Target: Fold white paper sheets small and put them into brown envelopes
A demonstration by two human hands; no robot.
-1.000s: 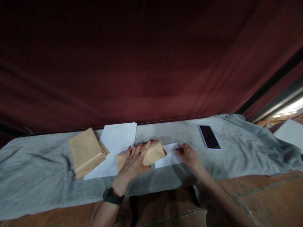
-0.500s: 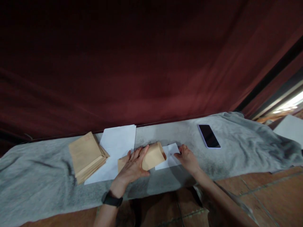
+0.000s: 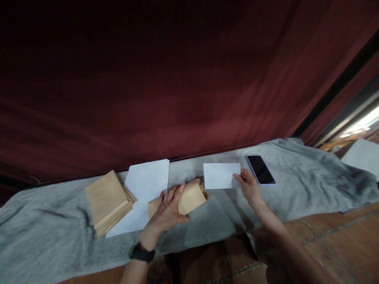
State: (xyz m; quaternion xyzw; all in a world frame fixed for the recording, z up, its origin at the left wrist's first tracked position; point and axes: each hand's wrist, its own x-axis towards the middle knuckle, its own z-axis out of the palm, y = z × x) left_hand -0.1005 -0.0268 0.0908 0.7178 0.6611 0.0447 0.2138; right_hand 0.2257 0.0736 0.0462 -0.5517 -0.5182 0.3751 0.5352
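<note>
My left hand [image 3: 167, 208] lies with fingers stretched over a brown envelope [image 3: 191, 196] on the grey cloth [image 3: 44, 236]; the envelope's right end gapes open and bulges upward. My right hand [image 3: 249, 186] pinches the right edge of a folded white paper [image 3: 220, 176], held just above the cloth, up and to the right of the envelope's mouth. A black watch sits on my left wrist [image 3: 142, 253].
A stack of brown envelopes [image 3: 107, 201] lies at the left, beside white sheets [image 3: 145, 185]. A dark phone [image 3: 261, 169] rests on the cloth right of my right hand. A dark red curtain [image 3: 177, 79] hangs behind. Another white sheet [image 3: 361, 156] shows at far right.
My right hand has lifted the folded white paper off the cloth and carried it up and to the right, away from the envelope. My left hand stays on the envelope.
</note>
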